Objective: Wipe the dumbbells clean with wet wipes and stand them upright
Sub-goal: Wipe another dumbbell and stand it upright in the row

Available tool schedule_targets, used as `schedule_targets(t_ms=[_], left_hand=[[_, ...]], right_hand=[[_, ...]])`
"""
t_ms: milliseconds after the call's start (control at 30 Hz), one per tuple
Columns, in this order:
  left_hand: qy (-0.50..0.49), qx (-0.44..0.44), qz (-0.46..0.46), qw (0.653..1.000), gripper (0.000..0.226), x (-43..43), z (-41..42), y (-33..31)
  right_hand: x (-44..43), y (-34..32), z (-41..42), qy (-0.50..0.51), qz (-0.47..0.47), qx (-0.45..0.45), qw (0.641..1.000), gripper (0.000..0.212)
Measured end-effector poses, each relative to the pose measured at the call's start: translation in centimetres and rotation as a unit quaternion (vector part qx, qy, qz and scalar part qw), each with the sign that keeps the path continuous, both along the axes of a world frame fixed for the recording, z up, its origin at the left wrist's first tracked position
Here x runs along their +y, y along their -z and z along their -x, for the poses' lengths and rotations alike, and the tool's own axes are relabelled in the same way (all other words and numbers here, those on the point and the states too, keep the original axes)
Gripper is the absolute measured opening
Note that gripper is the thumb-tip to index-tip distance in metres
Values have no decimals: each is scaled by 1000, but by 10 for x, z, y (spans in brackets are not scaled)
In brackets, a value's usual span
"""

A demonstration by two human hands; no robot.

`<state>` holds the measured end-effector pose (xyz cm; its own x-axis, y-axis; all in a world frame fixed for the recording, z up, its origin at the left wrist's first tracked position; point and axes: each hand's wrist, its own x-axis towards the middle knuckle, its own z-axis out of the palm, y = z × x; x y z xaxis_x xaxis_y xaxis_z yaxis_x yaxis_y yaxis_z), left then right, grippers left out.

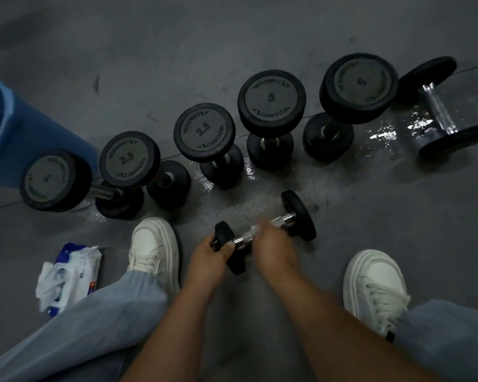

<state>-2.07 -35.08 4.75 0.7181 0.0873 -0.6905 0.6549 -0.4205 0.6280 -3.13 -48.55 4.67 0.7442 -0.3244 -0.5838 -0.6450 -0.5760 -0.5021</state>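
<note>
A small black dumbbell (298, 213) lies tilted just above the grey floor between my feet. My left hand (211, 256) grips its near head. My right hand (273, 245) is blurred and curls round the chrome handle with a white wet wipe (255, 230) under the fingers. Several black dumbbells stand upright in a row behind: one marked 5 (54, 179) at the left, two marked 2.5 (129, 158) (204, 130), two more marked 5 (271, 102) (359, 85). Another dumbbell (439, 106) lies on its side at the far right.
A wet-wipe pack (69, 274) with loose wipes lies on the floor at the left of my left shoe (155, 249). My right shoe (373, 288) is at the right. A rolled blue mat (17, 133) lies at the far left. Wet patches (384, 133) shine on the floor.
</note>
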Motion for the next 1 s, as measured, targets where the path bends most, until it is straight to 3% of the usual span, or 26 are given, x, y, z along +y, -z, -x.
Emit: schedule_targets(t_ms=[100, 233, 333, 433, 667, 867, 1000], left_hand=[[-8, 1, 3, 1000, 31, -1, -3, 1], [-14, -1, 2, 1000, 26, -3, -3, 2], [-19, 6, 8, 1000, 14, -3, -8, 1], [-17, 5, 13, 1000, 17, -3, -10, 2], [-31, 11, 23, 999, 12, -3, -10, 2], [-23, 4, 26, 999, 17, -2, -10, 2], [-19, 0, 18, 1000, 15, -3, -9, 2]], right_hand=[[13, 7, 8, -51, -54, -33, 997, 28], [-16, 14, 3, 181, -37, -83, 979, 24], [-6, 12, 2, 86, 8, -65, 994, 31], [10, 9, 0, -19, -16, -79, 997, 28], [-25, 0, -8, 81, 44, -93, 991, 9], [24, 4, 1, -48, -73, -108, 990, 35], [-6, 3, -2, 90, -58, -120, 987, 25]])
